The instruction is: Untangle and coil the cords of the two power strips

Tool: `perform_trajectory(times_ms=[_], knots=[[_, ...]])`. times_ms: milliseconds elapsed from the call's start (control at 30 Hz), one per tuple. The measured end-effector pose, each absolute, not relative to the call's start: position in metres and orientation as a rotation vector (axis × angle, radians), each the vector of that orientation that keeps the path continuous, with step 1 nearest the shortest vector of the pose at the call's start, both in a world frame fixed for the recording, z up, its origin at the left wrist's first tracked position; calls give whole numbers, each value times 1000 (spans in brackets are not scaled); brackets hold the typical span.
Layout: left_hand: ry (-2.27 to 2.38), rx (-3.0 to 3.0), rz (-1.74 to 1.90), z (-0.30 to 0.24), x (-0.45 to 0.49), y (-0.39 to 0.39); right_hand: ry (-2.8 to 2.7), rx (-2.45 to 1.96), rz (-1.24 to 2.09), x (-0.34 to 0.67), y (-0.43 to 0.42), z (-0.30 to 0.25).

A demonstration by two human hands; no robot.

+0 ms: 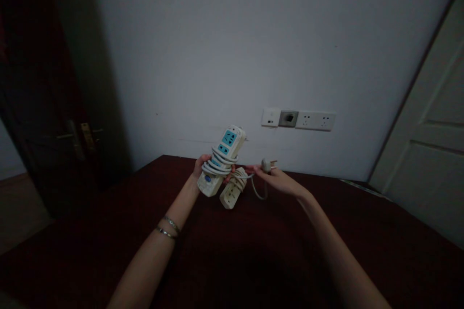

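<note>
Left hand: the left hand (200, 166), near the centre of the frame, has its fingers closed around a long white plastic power strip with blue socket panels (229, 139).
Blue-panelled strip: tilted, its top leaning toward the right of the frame, with a pale cord (216, 170) wound around its middle.
Second strip: a shorter cream plastic power strip (229, 196), just below and right of the first, with its own cord wrapped about its upper part; whether it touches the table is unclear.
Right hand: the right hand (278, 179), right of centre, points its fingers left beside a pale plug with metal prongs (266, 165); whether they grip it cannot be told.
Loose cord: a pale loop (259, 197) hangs below the plug.
Table: a dark red table (232, 260) across the lower frame.
Wall: white socket plates (315, 121) right of centre.
Left wrist: two metallic bracelets (167, 233), lower left of centre.
Doors: a dark wooden door (39, 106) at left, a white panelled door (435, 120) at right.
</note>
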State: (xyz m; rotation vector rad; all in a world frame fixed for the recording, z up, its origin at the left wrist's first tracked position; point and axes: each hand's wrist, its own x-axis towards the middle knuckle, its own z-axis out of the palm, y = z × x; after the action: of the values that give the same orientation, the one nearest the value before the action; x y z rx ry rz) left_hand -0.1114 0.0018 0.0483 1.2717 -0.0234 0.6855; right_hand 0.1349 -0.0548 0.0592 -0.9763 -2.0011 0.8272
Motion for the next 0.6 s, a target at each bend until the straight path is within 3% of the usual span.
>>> perform_trajectory(times_ms=[267, 600], knots=[[32, 1298, 495, 52, -112, -7, -2247, -897, 801, 134, -43, 39], [436, 1470, 313, 28, -106, 5, -1539, -1121, 235, 173, -33, 55]])
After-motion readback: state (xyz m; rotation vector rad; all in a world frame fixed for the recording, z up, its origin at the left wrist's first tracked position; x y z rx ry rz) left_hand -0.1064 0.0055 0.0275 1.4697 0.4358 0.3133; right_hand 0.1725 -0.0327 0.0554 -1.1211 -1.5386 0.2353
